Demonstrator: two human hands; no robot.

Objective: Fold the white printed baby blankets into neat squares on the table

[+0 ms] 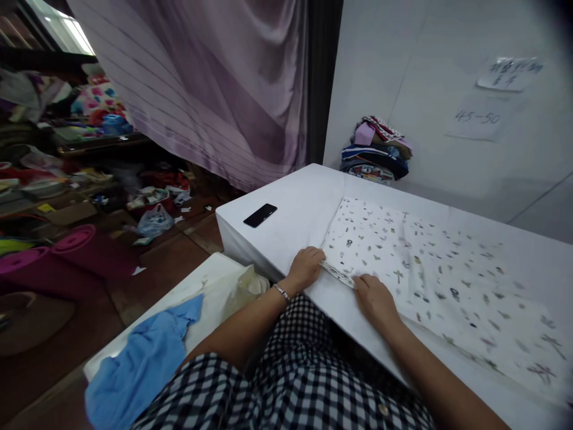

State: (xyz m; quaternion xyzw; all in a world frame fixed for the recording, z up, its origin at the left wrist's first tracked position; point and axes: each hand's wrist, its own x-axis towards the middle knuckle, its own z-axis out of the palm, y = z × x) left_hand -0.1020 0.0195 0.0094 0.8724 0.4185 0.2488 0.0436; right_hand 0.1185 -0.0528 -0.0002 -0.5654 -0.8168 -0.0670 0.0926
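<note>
A white cloth with small dark printed motifs (430, 269) lies spread on a white-covered table (295, 209). My left hand (306, 267) is closed on the cloth's near corner, fingers curled over the hem. My right hand (375, 295) grips the same near edge a little to the right, fingers pinching the hem. Between the two hands the edge is folded into a narrow strip. A thin bracelet sits on my left wrist. Black-and-white checked clothing fills the lower middle of the view.
A black phone (260, 215) lies on the table's left part. A stack of folded clothes (375, 150) sits at the far edge by the wall. A blue cloth (143, 358) lies on a lower white surface at left. Cluttered floor and a purple curtain (215, 83) are beyond.
</note>
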